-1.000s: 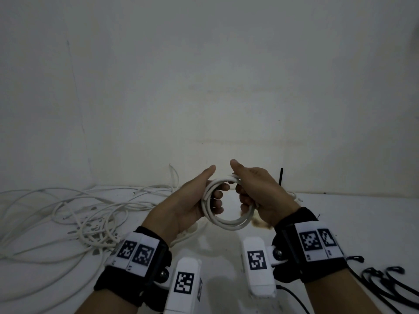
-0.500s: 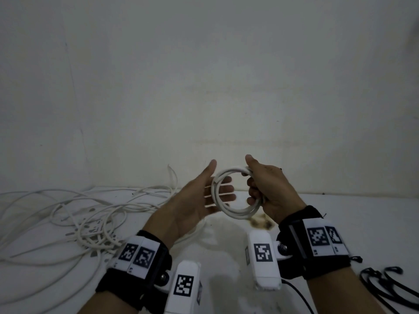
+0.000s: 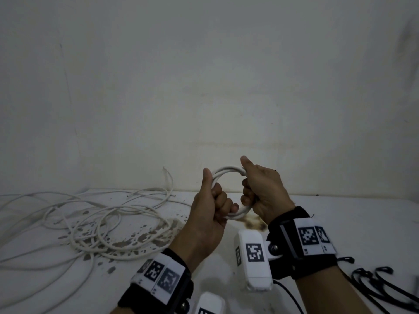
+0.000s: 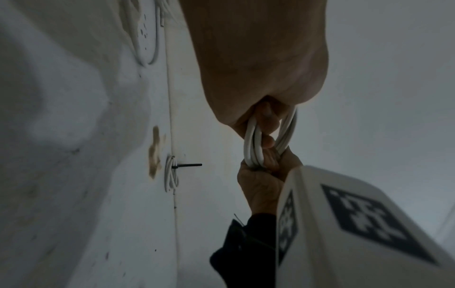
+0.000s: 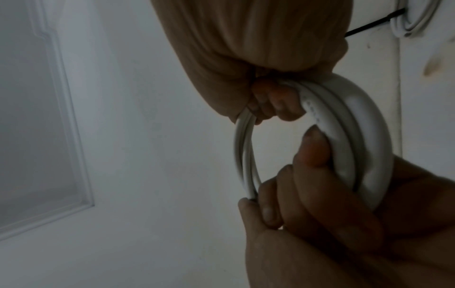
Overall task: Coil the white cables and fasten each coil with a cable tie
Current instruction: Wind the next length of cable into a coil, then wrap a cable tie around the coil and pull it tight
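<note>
Head view: above the table (image 3: 340, 223), left hand (image 3: 210, 214) and right hand (image 3: 263, 193) curl round opposite sides of the white cable coil (image 3: 229, 172), its ring upright, opening facing the camera. Left wrist: coil (image 4: 253, 148) edge-on, fingers through it. Right wrist: fingers (image 5: 310, 155) wrap the coil (image 5: 364, 136).

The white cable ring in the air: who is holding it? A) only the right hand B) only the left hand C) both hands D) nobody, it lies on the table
C: the left hand and the right hand each grip one side of the white cable ring.

Loose cables (image 3: 102, 223) left; apparently bare tabletop (image 3: 340, 211) right.
</note>
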Available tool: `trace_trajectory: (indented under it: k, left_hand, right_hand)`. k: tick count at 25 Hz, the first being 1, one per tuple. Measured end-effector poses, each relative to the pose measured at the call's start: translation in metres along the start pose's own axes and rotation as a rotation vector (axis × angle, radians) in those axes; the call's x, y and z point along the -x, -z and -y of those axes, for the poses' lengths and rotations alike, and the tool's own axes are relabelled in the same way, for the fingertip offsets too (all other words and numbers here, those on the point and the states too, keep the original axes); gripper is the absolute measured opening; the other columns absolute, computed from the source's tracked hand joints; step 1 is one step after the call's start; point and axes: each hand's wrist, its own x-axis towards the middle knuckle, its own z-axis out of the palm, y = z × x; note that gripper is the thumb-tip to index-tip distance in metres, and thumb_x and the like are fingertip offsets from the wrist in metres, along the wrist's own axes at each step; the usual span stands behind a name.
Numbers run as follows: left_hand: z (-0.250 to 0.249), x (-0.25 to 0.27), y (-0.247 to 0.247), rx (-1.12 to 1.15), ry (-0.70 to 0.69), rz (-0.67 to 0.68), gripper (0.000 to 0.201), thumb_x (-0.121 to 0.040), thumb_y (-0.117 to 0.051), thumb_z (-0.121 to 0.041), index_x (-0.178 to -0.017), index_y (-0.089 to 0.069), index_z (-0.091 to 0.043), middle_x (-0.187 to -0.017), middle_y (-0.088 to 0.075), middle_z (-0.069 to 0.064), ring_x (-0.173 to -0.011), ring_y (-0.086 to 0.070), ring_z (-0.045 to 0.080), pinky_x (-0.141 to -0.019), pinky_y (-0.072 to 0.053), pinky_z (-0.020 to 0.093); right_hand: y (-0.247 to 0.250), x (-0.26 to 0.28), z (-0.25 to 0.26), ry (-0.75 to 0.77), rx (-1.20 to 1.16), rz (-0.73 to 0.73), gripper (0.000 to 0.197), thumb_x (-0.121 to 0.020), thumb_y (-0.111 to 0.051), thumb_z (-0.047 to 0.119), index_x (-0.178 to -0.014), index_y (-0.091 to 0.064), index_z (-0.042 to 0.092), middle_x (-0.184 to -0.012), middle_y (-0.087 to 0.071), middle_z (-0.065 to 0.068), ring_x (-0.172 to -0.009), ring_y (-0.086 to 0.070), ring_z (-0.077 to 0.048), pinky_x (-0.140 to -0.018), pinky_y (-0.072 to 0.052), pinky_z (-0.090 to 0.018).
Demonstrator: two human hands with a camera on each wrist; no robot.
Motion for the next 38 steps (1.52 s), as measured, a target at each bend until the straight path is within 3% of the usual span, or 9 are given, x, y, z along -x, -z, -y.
trace_trajectory:
  k: [4, 9, 11, 16, 20, 24, 29, 34, 38]
  left_hand:
    - [-0.008, -0.003, 0.008, -0.013, 0.024, 0.022, 0.054, -0.095, -0.045, -0.058, -0.057, -0.037, -0.021, -0.045, -0.018, -0.005, -0.039, -0.017, 0.011, -0.05, -0.035, 0.024]
    - [-0.041, -0.005, 0.03, -0.125, 0.257, 0.16, 0.066, -0.083, -0.054, -0.065, -0.075, -0.068, -0.002, -0.053, -0.049, 0.003, -0.046, -0.045, 0.018, -0.06, -0.051, 0.033]
    - [-0.05, -0.007, 0.032, -0.252, 0.331, 0.172, 0.068, -0.083, -0.053, -0.067, -0.081, -0.071, -0.001, -0.054, -0.049, 0.003, -0.044, -0.046, 0.018, -0.062, -0.052, 0.034]
    - [-0.04, -0.009, 0.025, -0.466, 0.339, 0.091, 0.055, -0.091, -0.052, -0.059, -0.054, -0.046, -0.018, -0.045, -0.02, -0.007, -0.038, -0.016, 0.01, -0.039, -0.026, 0.022]
    - [-0.028, -0.009, 0.021, -0.593, 0.208, -0.042, 0.05, -0.097, -0.051, -0.047, -0.058, -0.036, -0.021, -0.052, -0.019, -0.005, -0.043, -0.016, 0.012, -0.041, -0.02, 0.023]
    - [-0.022, -0.009, 0.021, -0.665, 0.168, -0.036, 0.044, -0.098, -0.047, -0.036, -0.059, -0.037, -0.019, -0.048, -0.022, -0.006, -0.041, -0.017, 0.011, -0.042, -0.018, 0.023]
    - [-0.003, -0.001, 0.016, -0.743, 0.179, -0.013, 0.046, -0.1, -0.046, -0.036, -0.059, -0.034, -0.02, -0.052, -0.018, -0.004, -0.044, -0.015, 0.013, -0.043, -0.017, 0.023]
    - [0.028, 0.006, -0.017, -0.763, 0.226, 0.025, 0.043, -0.099, -0.047, -0.033, -0.06, -0.036, -0.019, -0.05, -0.019, -0.005, -0.042, -0.015, 0.013, -0.043, -0.018, 0.022]
    - [0.062, 0.002, -0.053, -0.747, 0.271, 0.07, 0.043, -0.099, -0.049, -0.034, -0.061, -0.038, -0.018, -0.048, -0.023, -0.005, -0.039, -0.019, 0.011, -0.042, -0.02, 0.02]
  right_hand:
    - [-0.003, 0.001, -0.002, 0.009, 0.03, 0.07, 0.036, -0.098, -0.06, 0.036, -0.077, -0.048, 0.01, -0.041, -0.03, 0.004, -0.034, -0.025, -0.014, -0.037, -0.03, -0.022]
    - [0.005, 0.001, -0.002, 0.037, 0.202, 0.231, 0.039, -0.098, -0.058, 0.042, -0.075, -0.049, 0.011, -0.048, -0.032, 0.002, -0.037, -0.028, -0.015, -0.04, -0.031, -0.024]
    - [0.005, 0.003, -0.005, 0.046, 0.286, 0.269, 0.041, -0.098, -0.057, 0.044, -0.076, -0.051, 0.01, -0.049, -0.034, 0.0, -0.037, -0.03, -0.014, -0.04, -0.032, -0.022]
    - [-0.003, 0.005, -0.012, 0.055, 0.398, 0.319, 0.047, -0.1, -0.049, 0.049, -0.072, -0.054, 0.011, -0.046, -0.037, 0.003, -0.036, -0.032, -0.013, -0.042, -0.034, -0.022]
    - [0.002, 0.005, -0.011, 0.042, 0.419, 0.366, 0.05, -0.102, -0.044, 0.049, -0.084, -0.06, 0.005, -0.054, -0.041, -0.005, -0.038, -0.038, -0.018, -0.041, -0.044, -0.026]
    - [0.007, 0.008, -0.021, 0.041, 0.487, 0.366, 0.057, -0.102, -0.044, 0.05, -0.097, -0.064, -0.003, -0.067, -0.059, -0.011, -0.054, -0.059, -0.027, -0.056, -0.055, -0.037]
    - [0.071, 0.011, -0.002, 0.069, 0.841, 0.251, 0.055, -0.1, -0.041, 0.057, -0.101, -0.066, 0.009, -0.08, -0.064, 0.004, -0.071, -0.06, -0.015, -0.062, -0.048, -0.027]
    - [0.18, 0.016, 0.03, -0.131, 1.323, 0.28, 0.044, -0.1, -0.048, 0.048, -0.096, -0.07, 0.01, -0.078, -0.066, -0.002, -0.064, -0.062, -0.018, -0.059, -0.053, -0.027]
    - [0.226, 0.035, 0.039, -0.246, 1.63, 0.323, 0.037, -0.099, -0.055, 0.042, -0.101, -0.071, 0.008, -0.067, -0.057, 0.004, -0.053, -0.052, -0.01, -0.047, -0.043, -0.019]
